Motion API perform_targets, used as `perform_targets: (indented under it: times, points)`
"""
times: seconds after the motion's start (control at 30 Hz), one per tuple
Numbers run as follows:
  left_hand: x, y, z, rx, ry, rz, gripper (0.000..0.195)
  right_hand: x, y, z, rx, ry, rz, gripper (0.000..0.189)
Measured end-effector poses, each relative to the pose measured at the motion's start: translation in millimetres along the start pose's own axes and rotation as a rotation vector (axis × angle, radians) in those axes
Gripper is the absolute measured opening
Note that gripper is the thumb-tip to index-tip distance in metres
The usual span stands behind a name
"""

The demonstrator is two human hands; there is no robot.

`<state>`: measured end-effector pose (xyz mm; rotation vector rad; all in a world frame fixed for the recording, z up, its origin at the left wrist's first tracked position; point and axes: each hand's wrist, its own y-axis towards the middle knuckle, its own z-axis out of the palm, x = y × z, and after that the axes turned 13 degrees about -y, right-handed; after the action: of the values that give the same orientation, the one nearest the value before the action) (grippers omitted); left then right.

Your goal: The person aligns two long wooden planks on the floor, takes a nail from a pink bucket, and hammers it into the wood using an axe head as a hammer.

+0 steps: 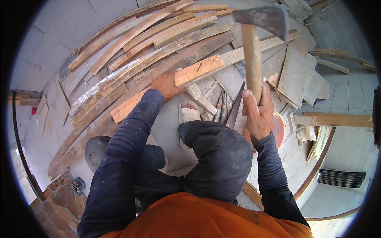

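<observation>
My left hand (167, 84) grips a short squared length of timber (190, 73) around its middle. A bent nail (199, 67) sticks up from the far part of that timber. Under it runs a longer, greyer timber batten (235, 56); whether the two touch along their length I cannot tell. My right hand (258, 111) is closed round the lower wooden handle of a hatchet (252, 56). Its dark steel head (263, 19) is raised, with the broad blade pointing right, apart from the timber.
Several old timber lengths (166, 56) lie along the floor ahead. Pincers (221, 107), a handsaw (237, 107) and an orange round container (279, 129) are near my right foot. Flat boards (293, 74) are stacked at right. A small blue-black object (78, 185) lies at lower left.
</observation>
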<state>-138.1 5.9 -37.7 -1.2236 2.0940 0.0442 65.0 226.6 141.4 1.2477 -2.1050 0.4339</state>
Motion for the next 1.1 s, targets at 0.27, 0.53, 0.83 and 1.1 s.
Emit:
perform_targets:
  times: [0.27,0.53,0.83,1.1]
  points:
    - [2,5,16,-0.02,-0.025,0.038,0.087,-49,-2,43,0.128,-0.305,-0.019,0.056]
    - [11,-2,11,-0.054,-0.015,0.057,0.083,24,16,-9,-0.008,-0.218,-0.07,0.054]
    - [4,11,13,0.033,-0.023,0.044,0.086,-71,0,52,0.489,-0.577,0.14,0.06]
    - [11,0,11,-0.012,0.009,0.033,0.087,42,16,-18,-0.147,-0.045,-0.174,0.054]
